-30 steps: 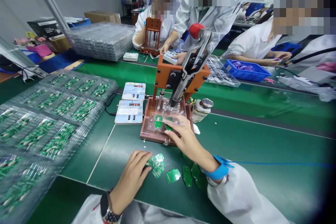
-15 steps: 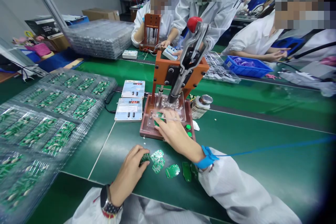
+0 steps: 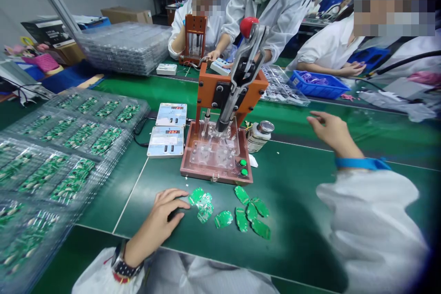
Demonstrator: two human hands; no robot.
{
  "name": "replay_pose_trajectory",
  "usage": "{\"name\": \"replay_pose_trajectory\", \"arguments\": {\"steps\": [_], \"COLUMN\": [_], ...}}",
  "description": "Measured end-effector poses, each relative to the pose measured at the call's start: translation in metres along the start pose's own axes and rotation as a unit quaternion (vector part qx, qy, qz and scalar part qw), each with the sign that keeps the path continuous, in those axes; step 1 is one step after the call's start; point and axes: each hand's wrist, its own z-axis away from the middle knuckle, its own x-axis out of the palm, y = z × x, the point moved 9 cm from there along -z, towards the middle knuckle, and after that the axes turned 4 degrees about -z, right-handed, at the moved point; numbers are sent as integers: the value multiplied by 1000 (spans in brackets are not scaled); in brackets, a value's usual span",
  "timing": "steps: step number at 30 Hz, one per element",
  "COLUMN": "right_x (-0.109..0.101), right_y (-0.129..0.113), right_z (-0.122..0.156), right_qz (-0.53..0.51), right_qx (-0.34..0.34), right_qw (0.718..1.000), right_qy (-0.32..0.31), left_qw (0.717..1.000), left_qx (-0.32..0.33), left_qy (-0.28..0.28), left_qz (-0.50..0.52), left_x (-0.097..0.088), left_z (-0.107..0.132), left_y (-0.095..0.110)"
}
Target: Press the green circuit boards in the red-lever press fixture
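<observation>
My left hand [image 3: 160, 216] rests low over the green table, fingers spread and holding nothing. Its fingertips are right beside a small cluster of green circuit boards [image 3: 206, 209]. One single circuit board [image 3: 223, 219] lies to the right of that cluster, and several more boards [image 3: 251, 212] lie farther right. Out to the right, my right hand [image 3: 334, 134] is raised with loosely bent fingers, and nothing shows in it. Between the hands stands an orange-framed test press [image 3: 231, 89] with a red-knobbed lever [image 3: 248, 26]. Its clear fixture plate [image 3: 213, 154] shows no green board.
Clear trays of assembled boards [image 3: 72, 135] fill the left side. Two meters with red digits [image 3: 166, 141] sit left of the press, and a bottle [image 3: 260, 137] right of it. Across the belt are co-workers in white coats, a blue bin [image 3: 319, 85] and stacked trays [image 3: 124, 46].
My right hand has left the press fixture and swung out to the right, uncovering several boards. The green board under it no longer shows there. My left hand has drawn slightly left off a board.
</observation>
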Motion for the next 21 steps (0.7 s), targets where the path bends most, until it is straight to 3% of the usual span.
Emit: {"name": "replay_pose_trajectory", "arguments": {"steps": [3, 5, 7, 8, 9, 11, 12, 14, 17, 21], "right_x": [12, 1, -10, -9, 9, 36, 47, 66, 94, 107], "right_y": [2, -20, -58, -82, -117, -177, -191, -201, -201, -191], "right_z": [-8, 11, 48, 73, 106, 194, 232, 276, 314, 329], "right_qz": [30, 33, -1, -41, -144, -245, -226, -116, 33, 17], "right_qx": [49, 50, 18, -16, -86, -170, -173, -184, -213, -152], "right_qw": [998, 997, 999, 999, 971, 846, 815, 842, 878, 903], "right_qy": [17, 45, 27, -22, -171, -441, -505, -493, -427, -402], "left_qw": [1000, 999, 997, 996, 993, 989, 988, 988, 993, 994], "left_qx": [4, 16, 26, 30, 34, 42, 47, 54, 63, 103], "left_qy": [-10, -31, -64, -82, -100, -126, -133, -125, -82, 14], "left_qz": [6, 11, 24, 35, 47, 65, 69, 66, 56, 46], "left_x": [-1, 2, 6, 9, 12, 18, 21, 22, 13, -20], "left_z": [-3, -9, -19, -23, -28, -35, -38, -42, -42, -40], "left_y": [1, 6, 12, 14, 15, 16, 16, 14, 14, 29]}}
